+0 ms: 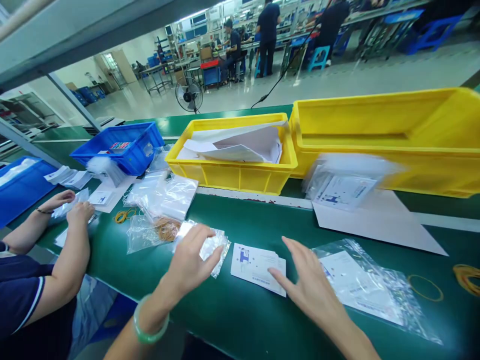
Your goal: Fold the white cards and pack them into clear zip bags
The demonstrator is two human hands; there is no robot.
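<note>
Toward the front edge of the bench, the card stack is lying between left hand and right hand — both spreading fingers wide, visibly gripping nothing. Equal pressure on opposite ends is best squaring uneven cards.

On my remote feed, glossy pale floor spreads at twelve o'clock; a caged electric fan stands at eleven; white wall and tan door at ten; turquoise plastic stool at one; blue stool at two.
</note>
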